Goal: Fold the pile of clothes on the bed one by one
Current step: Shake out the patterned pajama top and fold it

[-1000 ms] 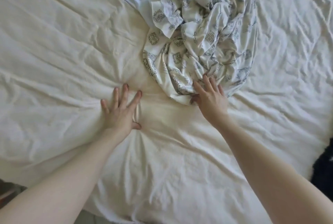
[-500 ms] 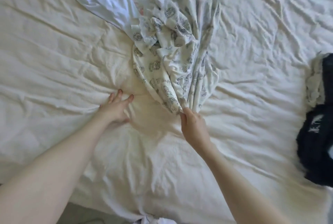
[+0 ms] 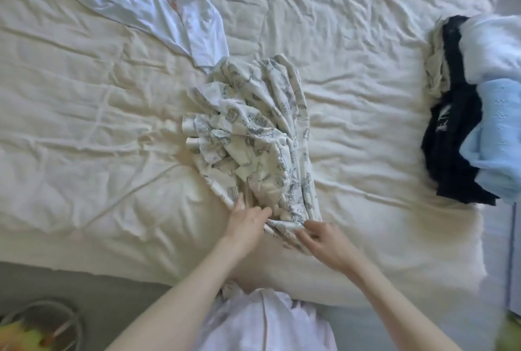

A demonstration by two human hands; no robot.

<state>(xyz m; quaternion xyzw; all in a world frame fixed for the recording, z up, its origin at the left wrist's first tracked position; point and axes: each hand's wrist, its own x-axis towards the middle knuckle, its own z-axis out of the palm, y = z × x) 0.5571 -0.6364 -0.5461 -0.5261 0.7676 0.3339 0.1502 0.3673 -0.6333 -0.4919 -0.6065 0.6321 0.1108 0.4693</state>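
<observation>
A crumpled cream garment with a grey print (image 3: 262, 136) lies bunched in the middle of the bed (image 3: 84, 130). Its near edge is at the bed's front. My left hand (image 3: 246, 222) holds that near edge on the left, fingers tucked into the folds. My right hand (image 3: 321, 240) pinches the same edge just to the right. A white garment with a pink mark (image 3: 158, 3) lies spread at the far left, touching the printed one's far end.
At the right edge of the bed sits a pile of clothes: a black piece (image 3: 456, 130), a light blue piece (image 3: 499, 136) and a white one (image 3: 490, 46). The bed's front edge runs below my hands, with grey floor (image 3: 84, 294) beyond.
The printed garment has been dragged toward the bed's front edge. My left hand left the bare sheet and took hold of the garment's near edge beside my right hand.
</observation>
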